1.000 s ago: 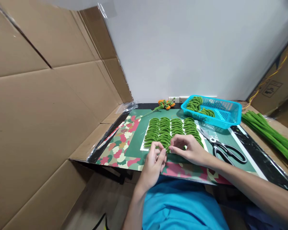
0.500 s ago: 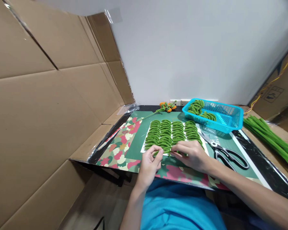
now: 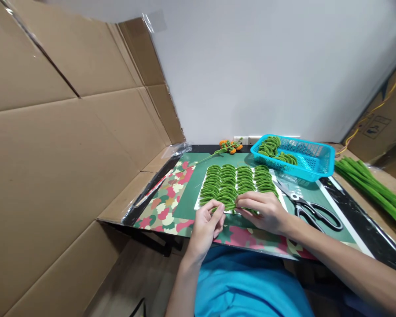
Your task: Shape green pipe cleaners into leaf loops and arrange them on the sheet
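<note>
My left hand (image 3: 207, 225) is closed in a pinch at the near edge of a white sheet (image 3: 198, 203). A short green pipe cleaner (image 3: 230, 208) runs from its fingertips toward my right hand (image 3: 265, 212), whose thumb and fingers pinch the other end. Four columns are laid out on the sheet, made of curved, fuzzy green pipe-cleaner leaves (image 3: 229, 179) overlapping one another. My fingers and the right hand hide the near ends of some columns, and the exact shape of the held piece is partly covered.
Scissors (image 3: 304, 203) with black-and-grey handles lie right of the sheet. Behind them stands a blue basket (image 3: 320, 164) holding more green leaves. A bundle of long green pipe cleaners (image 3: 371, 187) rests far right. Orange flowers on a stem (image 3: 231, 146) lie at the back. Cardboard (image 3: 86, 154) walls the left.
Both hands keep almost the same place and pinch. The fingertips have come slightly closer together over the green pipe cleaner, and the camera view has shifted a little.
</note>
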`<state>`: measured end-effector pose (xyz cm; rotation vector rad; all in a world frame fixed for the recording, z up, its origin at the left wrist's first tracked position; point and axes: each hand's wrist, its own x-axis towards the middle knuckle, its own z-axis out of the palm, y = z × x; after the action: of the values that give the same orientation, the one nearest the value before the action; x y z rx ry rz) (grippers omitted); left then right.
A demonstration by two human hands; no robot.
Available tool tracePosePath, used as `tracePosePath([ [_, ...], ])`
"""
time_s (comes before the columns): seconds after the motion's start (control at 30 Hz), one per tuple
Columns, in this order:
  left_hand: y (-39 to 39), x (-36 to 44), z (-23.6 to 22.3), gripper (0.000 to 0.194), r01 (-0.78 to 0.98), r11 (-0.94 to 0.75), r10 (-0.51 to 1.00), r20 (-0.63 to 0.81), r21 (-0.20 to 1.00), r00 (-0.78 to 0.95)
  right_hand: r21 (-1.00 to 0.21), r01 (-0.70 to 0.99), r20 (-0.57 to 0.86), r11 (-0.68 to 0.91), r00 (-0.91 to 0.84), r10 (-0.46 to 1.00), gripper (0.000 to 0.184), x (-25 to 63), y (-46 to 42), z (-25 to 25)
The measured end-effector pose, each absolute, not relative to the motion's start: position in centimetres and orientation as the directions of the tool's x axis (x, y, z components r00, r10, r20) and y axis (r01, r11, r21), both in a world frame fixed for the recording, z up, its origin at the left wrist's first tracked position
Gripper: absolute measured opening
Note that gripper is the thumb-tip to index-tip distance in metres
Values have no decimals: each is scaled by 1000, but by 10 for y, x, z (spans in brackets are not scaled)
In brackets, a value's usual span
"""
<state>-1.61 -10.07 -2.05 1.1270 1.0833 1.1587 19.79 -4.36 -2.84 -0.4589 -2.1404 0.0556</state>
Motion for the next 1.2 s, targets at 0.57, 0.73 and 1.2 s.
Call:
tracePosePath([
  [0.57, -95, -6, -29, 38, -117, -145, 980, 127, 983, -152, -181, 832, 515, 524, -374, 771, 22, 299, -50, 19],
  [0.73, -94, -7, -32, 34, -113, -206, 964, 182, 972, -196, -235, 900, 462, 367, -229, 857, 25, 340, -92, -12],
  [1.2, -110, -14, -34, 47, 37, -208, 976, 210, 977, -57, -236, 967, 248, 97, -36, 968, 55, 327, -115, -42],
])
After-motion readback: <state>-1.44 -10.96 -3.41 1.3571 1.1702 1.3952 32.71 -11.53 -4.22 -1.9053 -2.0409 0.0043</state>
